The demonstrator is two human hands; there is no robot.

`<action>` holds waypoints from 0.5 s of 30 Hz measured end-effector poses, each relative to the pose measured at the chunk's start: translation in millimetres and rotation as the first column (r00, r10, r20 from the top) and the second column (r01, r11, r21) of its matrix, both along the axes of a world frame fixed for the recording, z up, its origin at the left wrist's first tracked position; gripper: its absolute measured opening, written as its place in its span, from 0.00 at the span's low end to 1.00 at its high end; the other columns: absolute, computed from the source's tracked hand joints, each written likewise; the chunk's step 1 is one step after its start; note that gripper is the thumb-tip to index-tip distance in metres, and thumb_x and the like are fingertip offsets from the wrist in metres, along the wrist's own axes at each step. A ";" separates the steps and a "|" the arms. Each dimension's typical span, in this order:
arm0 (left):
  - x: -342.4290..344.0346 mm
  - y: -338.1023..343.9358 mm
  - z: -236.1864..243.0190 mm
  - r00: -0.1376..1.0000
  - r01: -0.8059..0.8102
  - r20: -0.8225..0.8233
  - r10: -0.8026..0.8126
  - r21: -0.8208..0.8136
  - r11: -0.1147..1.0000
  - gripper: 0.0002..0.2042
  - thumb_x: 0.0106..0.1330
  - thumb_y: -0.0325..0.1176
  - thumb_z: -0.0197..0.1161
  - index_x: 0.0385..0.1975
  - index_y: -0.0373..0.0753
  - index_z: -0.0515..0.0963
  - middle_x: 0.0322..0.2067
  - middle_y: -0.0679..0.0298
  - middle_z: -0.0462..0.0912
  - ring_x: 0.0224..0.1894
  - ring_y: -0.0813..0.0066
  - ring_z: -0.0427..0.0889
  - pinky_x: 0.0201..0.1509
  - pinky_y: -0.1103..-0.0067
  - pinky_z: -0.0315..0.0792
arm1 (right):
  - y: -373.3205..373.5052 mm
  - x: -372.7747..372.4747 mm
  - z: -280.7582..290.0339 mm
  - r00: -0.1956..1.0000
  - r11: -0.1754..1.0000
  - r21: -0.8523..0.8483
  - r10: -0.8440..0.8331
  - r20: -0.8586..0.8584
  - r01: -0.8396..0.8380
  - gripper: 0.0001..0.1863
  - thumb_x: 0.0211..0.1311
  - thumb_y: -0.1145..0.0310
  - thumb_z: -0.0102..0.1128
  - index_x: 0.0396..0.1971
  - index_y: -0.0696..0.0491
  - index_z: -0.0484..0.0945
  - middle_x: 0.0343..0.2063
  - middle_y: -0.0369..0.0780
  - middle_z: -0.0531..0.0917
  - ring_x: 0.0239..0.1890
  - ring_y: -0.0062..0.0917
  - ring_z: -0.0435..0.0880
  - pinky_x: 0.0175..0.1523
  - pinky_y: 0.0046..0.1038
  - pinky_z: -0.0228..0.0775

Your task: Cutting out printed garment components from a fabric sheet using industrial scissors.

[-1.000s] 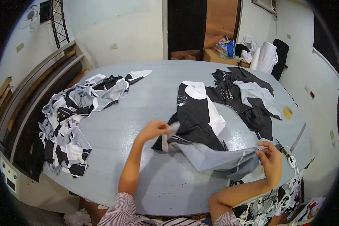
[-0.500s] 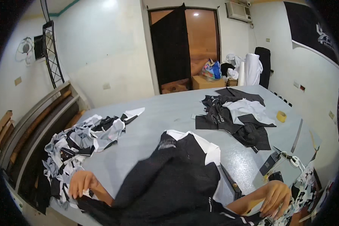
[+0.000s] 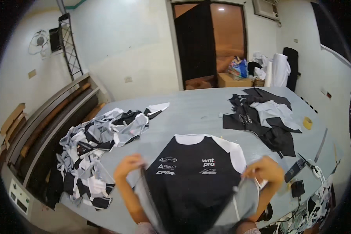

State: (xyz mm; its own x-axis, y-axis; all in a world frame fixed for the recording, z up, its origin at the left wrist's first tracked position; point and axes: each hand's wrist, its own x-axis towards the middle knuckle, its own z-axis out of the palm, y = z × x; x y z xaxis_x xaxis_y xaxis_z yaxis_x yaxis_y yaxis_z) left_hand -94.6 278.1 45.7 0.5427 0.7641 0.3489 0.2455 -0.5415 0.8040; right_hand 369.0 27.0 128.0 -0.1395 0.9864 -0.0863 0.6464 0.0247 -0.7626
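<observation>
- The person's left hand (image 3: 130, 165) has its thumb and fingers drawn together, pinching the left edge of a black shirt piece (image 3: 193, 191); blur hides the exact fingertips.
- The right hand (image 3: 266, 171) is likewise closed in a pinch, on the right side of that piece, its knuckles up.
- The shirt piece is at the near side of the grey table (image 3: 187, 111), between the two forearms, its white neckline facing the far side and its lower sides folding up to the hands; grey cloth shows by each hand.
- White and red printing crosses its chest.
- On the left lies a heap of black, grey and white scraps (image 3: 93, 148).
- On the far right is a pile of dark cloth (image 3: 243, 119), a pale piece (image 3: 275, 113) on top.
- A yellow tape roll (image 3: 307, 123) sits beside that pile, near a long ruler (image 3: 321, 145).
</observation>
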 end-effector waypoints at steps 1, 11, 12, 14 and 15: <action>25.3 14.7 -5.8 0.906 -0.221 -0.414 0.091 -0.278 0.935 0.16 0.59 0.44 0.59 0.20 0.37 0.79 0.19 0.63 0.75 0.24 0.68 0.75 0.31 0.79 0.68 | 24.8 1.3 -9.0 0.993 0.989 -0.109 -0.098 0.067 0.105 0.10 0.46 0.74 0.64 0.32 0.55 0.85 0.22 0.39 0.85 0.20 0.18 0.81 0.27 0.20 0.72; 12.7 -17.9 44.2 0.290 -0.926 0.873 0.392 0.153 0.345 0.12 0.65 0.29 0.49 0.38 0.30 0.78 0.37 0.57 0.81 0.37 0.66 0.78 0.41 0.77 0.73 | 24.5 -51.2 1.8 0.616 -0.503 0.632 -0.225 -0.755 0.590 0.11 0.63 0.79 0.53 0.45 0.61 0.72 0.42 0.48 0.78 0.39 0.31 0.82 0.42 0.24 0.78; -1.4 -11.5 43.6 0.320 -0.908 0.870 0.375 0.168 0.384 0.12 0.65 0.30 0.50 0.38 0.30 0.78 0.36 0.58 0.82 0.36 0.67 0.78 0.40 0.77 0.72 | 18.7 -68.5 22.1 0.539 -0.367 0.718 -0.483 -0.690 0.591 0.10 0.63 0.76 0.53 0.43 0.60 0.74 0.40 0.47 0.79 0.38 0.31 0.82 0.42 0.26 0.77; -14.9 8.4 27.9 0.392 -0.848 0.849 0.354 0.184 0.497 0.12 0.65 0.31 0.51 0.38 0.30 0.79 0.34 0.59 0.82 0.33 0.70 0.79 0.37 0.76 0.72 | -1.2 -100.1 59.8 0.326 -0.044 0.774 -0.891 -0.317 0.632 0.10 0.63 0.72 0.53 0.41 0.58 0.78 0.35 0.45 0.81 0.36 0.31 0.82 0.42 0.28 0.74; -9.3 21.7 11.9 0.429 -0.798 0.838 0.337 0.176 0.576 0.12 0.65 0.31 0.52 0.38 0.30 0.80 0.33 0.60 0.83 0.32 0.71 0.79 0.36 0.76 0.72 | -14.2 -106.9 65.0 0.189 0.102 0.733 -0.981 -0.037 0.673 0.10 0.63 0.69 0.53 0.39 0.57 0.80 0.33 0.44 0.82 0.34 0.31 0.81 0.42 0.30 0.73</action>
